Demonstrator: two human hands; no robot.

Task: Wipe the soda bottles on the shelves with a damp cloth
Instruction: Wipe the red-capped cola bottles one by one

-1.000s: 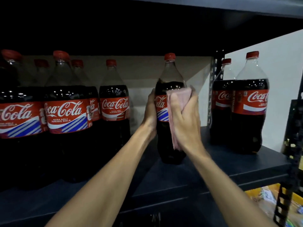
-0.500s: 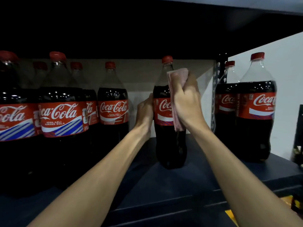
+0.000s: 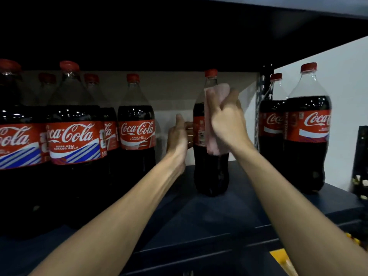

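A large cola bottle (image 3: 209,172) with a red cap stands upright in the middle of the dark shelf (image 3: 229,214). My right hand (image 3: 227,120) grips a pink cloth (image 3: 218,90) and presses it against the bottle's shoulder and label. The cloth hangs down over the label's right side. My left hand (image 3: 179,136) holds the bottle's left side at label height, fingers wrapped behind it. Several matching bottles (image 3: 75,140) stand in rows at the left, and two bottles (image 3: 308,132) stand at the right.
A dark upper shelf closes the space above the caps. A perforated metal upright (image 3: 260,108) rises behind the right bottles. A pale wall lies beyond at the right. Something yellow (image 3: 282,257) shows below the shelf edge at lower right.
My right hand has slid the cloth up from the label to the bottle's shoulder. The bottle has turned, so its barcode side faces me. The left hand stays on the left side.
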